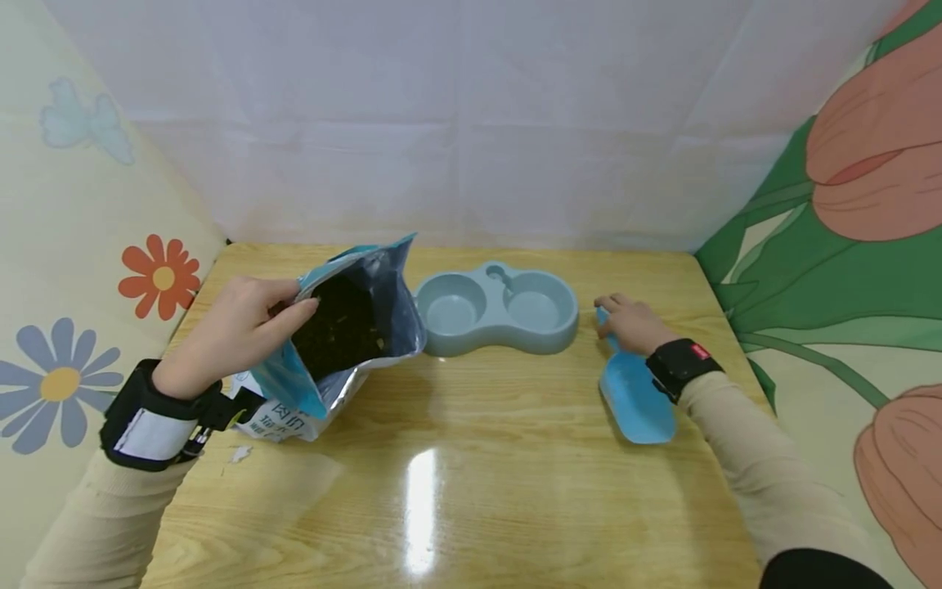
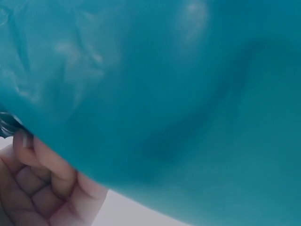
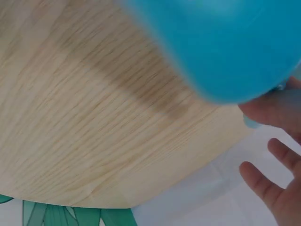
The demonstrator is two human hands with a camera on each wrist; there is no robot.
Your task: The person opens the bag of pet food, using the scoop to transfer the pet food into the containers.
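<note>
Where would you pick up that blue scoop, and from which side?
Probably by the narrow handle of the blue scoop, coming from above, thumb and fingers on either side. The handle looks slim enough to close around and points away from the person, while the scoop's pan is wide. The right hand is at that handle end.

Scoop (image 1: 639, 402) blue; bag (image 1: 294, 388) blue, white; bowl (image 1: 497, 317) grey-blue.

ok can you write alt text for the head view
A person's left hand pinches the rim of an open blue-and-white bag with dark contents, while their right hand touches the handle of a blue scoop. A grey-blue double bowl sits between bag and scoop on a wood-grain table.
</note>
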